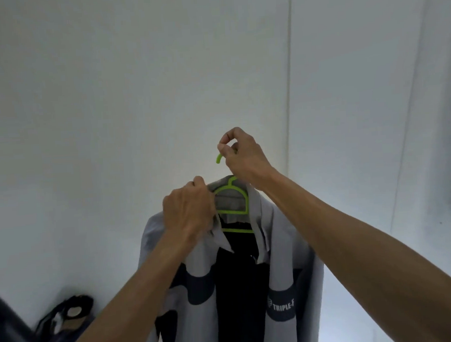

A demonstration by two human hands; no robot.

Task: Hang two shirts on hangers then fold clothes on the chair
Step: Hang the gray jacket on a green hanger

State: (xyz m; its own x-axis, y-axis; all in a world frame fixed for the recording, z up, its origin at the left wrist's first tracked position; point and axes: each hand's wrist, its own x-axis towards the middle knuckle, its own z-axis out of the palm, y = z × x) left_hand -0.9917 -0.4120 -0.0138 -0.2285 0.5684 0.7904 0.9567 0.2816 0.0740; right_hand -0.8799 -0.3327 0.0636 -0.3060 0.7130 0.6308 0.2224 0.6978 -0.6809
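**Grey shirt held up on a green hanger**

At frame centre, the right hand [240,154] pinches the hook of the green hanger [232,196], whose tip curls out left of the fingers. Just below, the left hand [188,207] grips the collar of the grey shirt [276,247], which drapes down the lower centre, front open.

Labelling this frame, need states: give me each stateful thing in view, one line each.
green hanger: inside the shirt's neck, hook held up, not on any rail in view.
grey shirt: draped on the hanger, front open, collar being adjusted.
right hand: pinches the hanger hook.
left hand: grips the shirt collar.
dark bag: lying low against the wall, untouched.
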